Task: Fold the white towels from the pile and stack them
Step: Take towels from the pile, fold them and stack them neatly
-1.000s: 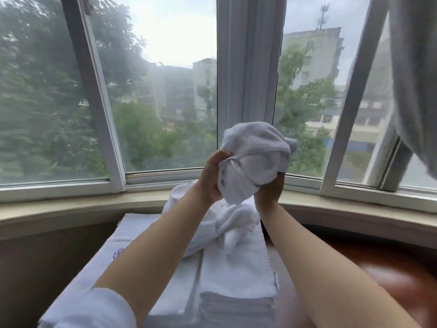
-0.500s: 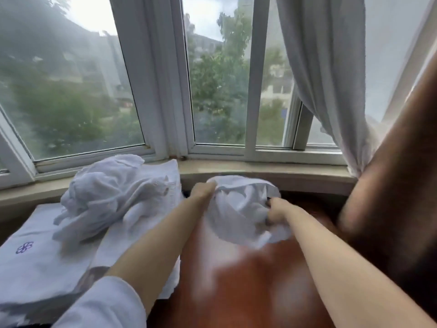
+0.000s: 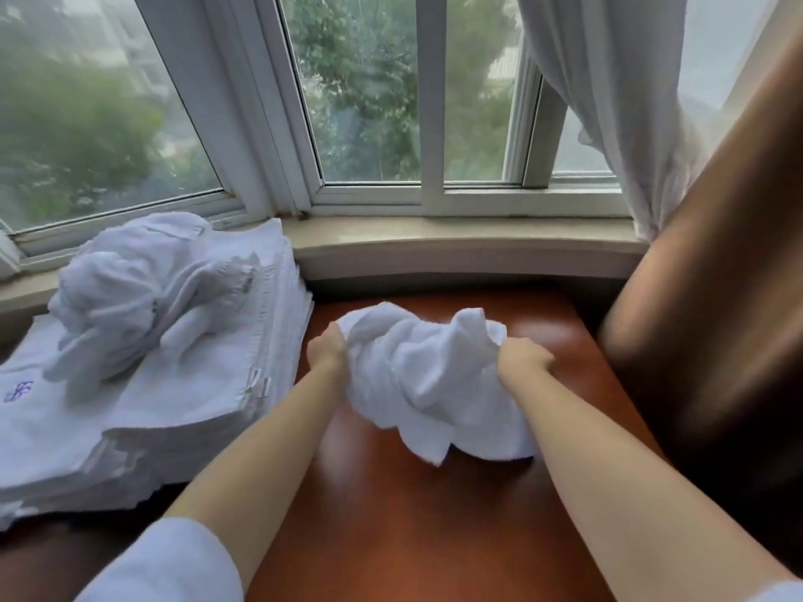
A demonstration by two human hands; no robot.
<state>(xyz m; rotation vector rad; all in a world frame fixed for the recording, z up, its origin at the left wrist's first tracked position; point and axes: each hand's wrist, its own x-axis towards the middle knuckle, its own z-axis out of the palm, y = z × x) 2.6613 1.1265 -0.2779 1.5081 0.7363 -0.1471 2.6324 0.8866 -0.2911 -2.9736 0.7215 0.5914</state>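
Note:
A crumpled white towel [image 3: 423, 375] lies bunched on the reddish-brown table [image 3: 413, 514] in the middle of the view. My left hand [image 3: 326, 350] grips its left edge and my right hand [image 3: 523, 356] grips its right edge, fingers curled into the cloth. To the left, a stack of folded white towels [image 3: 208, 384] sits beside the window sill. On top of that stack rests a heap of crumpled white towels [image 3: 134, 293].
A flat white cloth with a purple emblem [image 3: 19, 391] lies at the far left. The stone window sill [image 3: 456, 245] and window run along the back. A white curtain [image 3: 608, 102] hangs at the right, beside a dark brown chair back [image 3: 717, 297].
The towel came down from in front of the window to the table right of the stack. My view swung right and down. Both hands kept their grip and moved apart.

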